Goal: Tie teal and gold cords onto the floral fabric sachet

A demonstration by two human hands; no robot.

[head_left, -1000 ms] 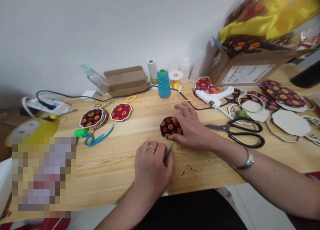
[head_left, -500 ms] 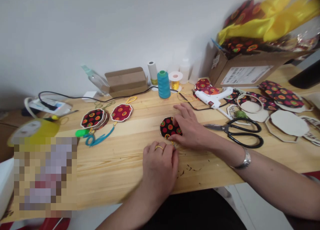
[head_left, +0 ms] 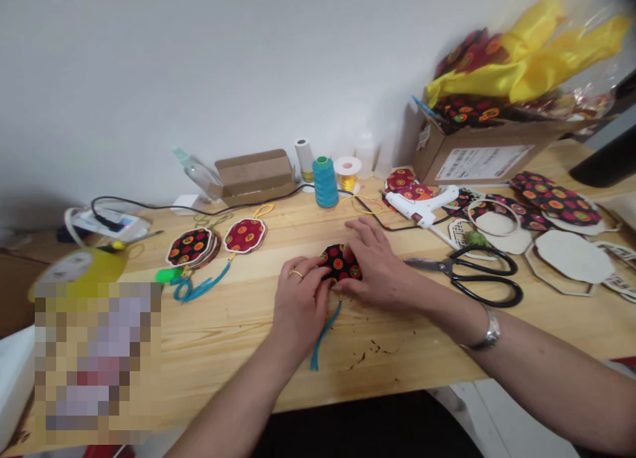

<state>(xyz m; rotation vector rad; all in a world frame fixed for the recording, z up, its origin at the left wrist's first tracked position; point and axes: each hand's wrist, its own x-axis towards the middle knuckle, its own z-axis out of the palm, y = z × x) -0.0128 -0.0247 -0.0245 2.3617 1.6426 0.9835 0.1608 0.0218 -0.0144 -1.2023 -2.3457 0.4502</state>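
A small fabric-covered pendant (head_left: 338,262), black with red and orange flower medallions, lies on the table between both hands. My left hand (head_left: 299,300), with a ring, is closed on its left edge, thumb at the lower rim. My right hand (head_left: 375,264) grips its right side, thumb at the bottom edge and fingers over the top. Below the pendant a teal tassel (head_left: 324,337) trails toward the table's front. Parts of the pendant are hidden under the fingers. Black-handled scissors (head_left: 448,266) lie right of my right hand.
Finished-looking pendants (head_left: 191,247) lie at left, a red one (head_left: 245,236) with a tassel beside them. Along the wall stand a teal thread cone (head_left: 325,183) and yellow cord spool (head_left: 348,173). A glue gun (head_left: 420,206), pale board pieces (head_left: 571,258) and a cardboard box (head_left: 477,154) occupy the right.
My left hand has moved up from the tassel area to the pendant's left edge, and the teal tassel now shows. My right hand stays on the pendant.
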